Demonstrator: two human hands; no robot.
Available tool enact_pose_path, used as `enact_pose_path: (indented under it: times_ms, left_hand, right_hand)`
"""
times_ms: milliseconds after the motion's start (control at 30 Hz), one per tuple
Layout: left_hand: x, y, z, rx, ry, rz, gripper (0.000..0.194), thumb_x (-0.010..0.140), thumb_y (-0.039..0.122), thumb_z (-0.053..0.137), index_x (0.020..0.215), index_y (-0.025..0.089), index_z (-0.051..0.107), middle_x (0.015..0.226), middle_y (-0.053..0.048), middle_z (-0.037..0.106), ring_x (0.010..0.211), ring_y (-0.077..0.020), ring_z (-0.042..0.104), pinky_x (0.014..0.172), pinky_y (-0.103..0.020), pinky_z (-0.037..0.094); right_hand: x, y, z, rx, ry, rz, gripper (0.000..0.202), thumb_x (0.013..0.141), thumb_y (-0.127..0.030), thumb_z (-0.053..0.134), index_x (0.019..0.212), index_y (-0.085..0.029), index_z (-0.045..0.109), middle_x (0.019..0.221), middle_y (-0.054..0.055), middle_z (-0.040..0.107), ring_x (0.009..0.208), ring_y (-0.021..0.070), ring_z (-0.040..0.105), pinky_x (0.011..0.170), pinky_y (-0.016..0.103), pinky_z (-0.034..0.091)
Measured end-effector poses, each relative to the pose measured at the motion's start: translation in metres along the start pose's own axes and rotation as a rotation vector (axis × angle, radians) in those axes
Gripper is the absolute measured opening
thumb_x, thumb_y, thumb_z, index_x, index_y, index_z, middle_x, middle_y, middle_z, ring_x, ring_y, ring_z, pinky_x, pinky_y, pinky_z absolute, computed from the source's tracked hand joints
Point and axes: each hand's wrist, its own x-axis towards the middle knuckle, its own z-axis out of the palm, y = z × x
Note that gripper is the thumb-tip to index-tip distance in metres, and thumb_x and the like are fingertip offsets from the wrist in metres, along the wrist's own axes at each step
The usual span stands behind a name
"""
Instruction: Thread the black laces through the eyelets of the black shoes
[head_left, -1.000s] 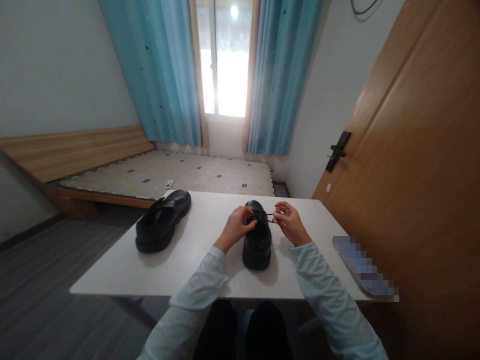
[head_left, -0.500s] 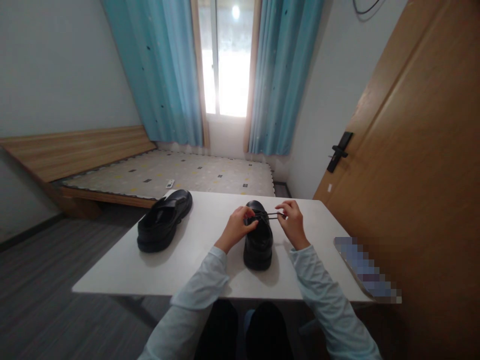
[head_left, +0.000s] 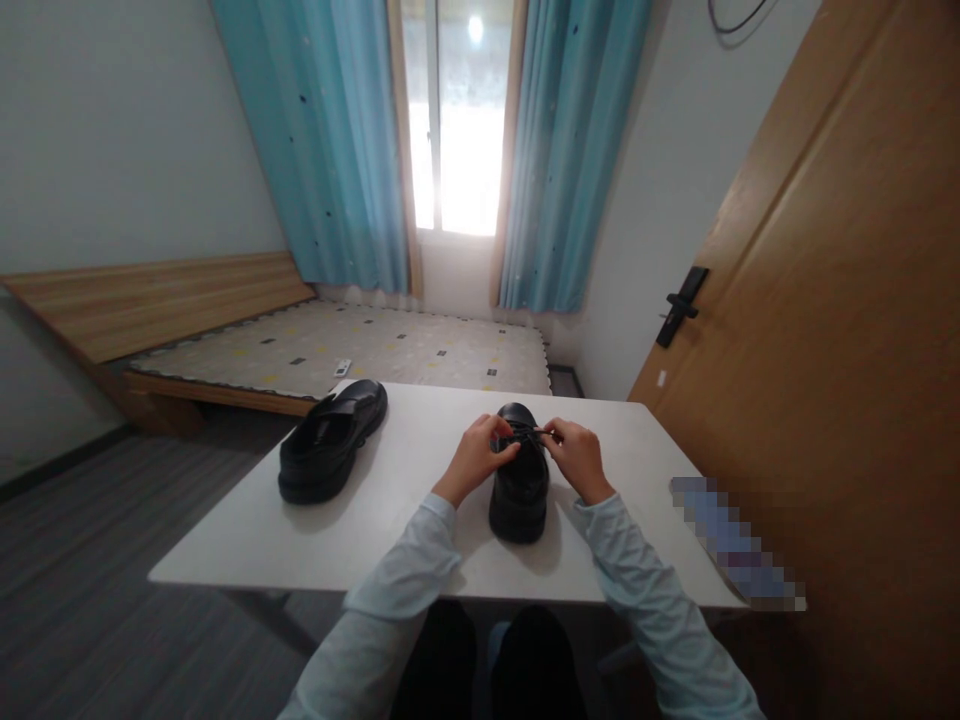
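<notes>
A black shoe [head_left: 519,500] stands on the white table in front of me, its toe pointing away. My left hand [head_left: 480,452] is at the shoe's left side, thumb and fingers pinched on the black shoelace over the tongue. On the right, my right hand [head_left: 576,455] pinches the shoelace [head_left: 537,434] close to the shoe's upper. Between the two hands the lace lies across the shoe's opening; its exact loops are too small to make out. A second black shoe [head_left: 321,455] sits apart at the table's left, with neither hand on it.
The white table [head_left: 247,540] bears both shoes. A blurred flat object [head_left: 731,545] lies along its right edge. Beyond stands a bed [head_left: 390,350] with a white remote [head_left: 343,368] on it. A wooden door [head_left: 840,330] is at the right.
My right hand has moved left, closer to the shoe, and the lace stretch between it and the shoe is shorter. My left hand stays nearly in place on the lace.
</notes>
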Motion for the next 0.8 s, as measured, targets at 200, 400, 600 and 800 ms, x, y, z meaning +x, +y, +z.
enact_pose_path:
  times_ms: [200,400,600,800]
  left_hand:
    - [0.0,0.0,-0.001,-0.017,-0.002,-0.003,0.013,0.073,0.021,0.066,0.08,0.018,0.056,0.083,-0.002,0.058,0.077,-0.0153,0.055,0.072,-0.028,0.046]
    - [0.0,0.001,0.0,-0.039,0.003,0.041,0.015,0.072,0.017,0.065,0.086,0.019,0.059,0.084,-0.001,0.057,0.081,-0.0156,0.056,0.076,-0.029,0.046]
    - [-0.001,0.002,-0.001,-0.043,-0.025,0.075,0.014,0.075,0.017,0.063,0.088,0.022,0.065,0.088,-0.002,0.057,0.087,-0.016,0.057,0.082,-0.029,0.046]
    - [0.0,0.001,0.001,-0.012,0.0,0.021,0.016,0.073,0.02,0.066,0.088,0.019,0.059,0.085,-0.002,0.058,0.08,-0.0154,0.056,0.076,-0.029,0.047]
  right_hand:
    - [0.005,0.009,-0.001,0.561,-0.265,0.102,0.032,0.074,-0.044,0.065,0.06,-0.015,0.061,0.055,-0.001,0.056,0.055,0.0128,0.05,0.054,0.025,0.038]
    - [0.004,0.001,-0.002,0.83,-0.097,0.236,0.028,0.062,-0.041,0.074,0.067,-0.016,0.061,0.074,0.002,0.063,0.073,0.0164,0.059,0.067,0.029,0.048]
    - [0.006,0.006,-0.01,0.97,-0.001,0.352,0.022,0.065,-0.034,0.072,0.066,-0.017,0.058,0.068,0.002,0.066,0.068,0.016,0.062,0.069,0.032,0.051]
    - [0.008,0.026,-0.018,0.838,0.311,0.381,0.02,0.063,-0.028,0.069,0.069,-0.018,0.053,0.064,-0.004,0.055,0.061,0.0122,0.053,0.061,0.027,0.044]
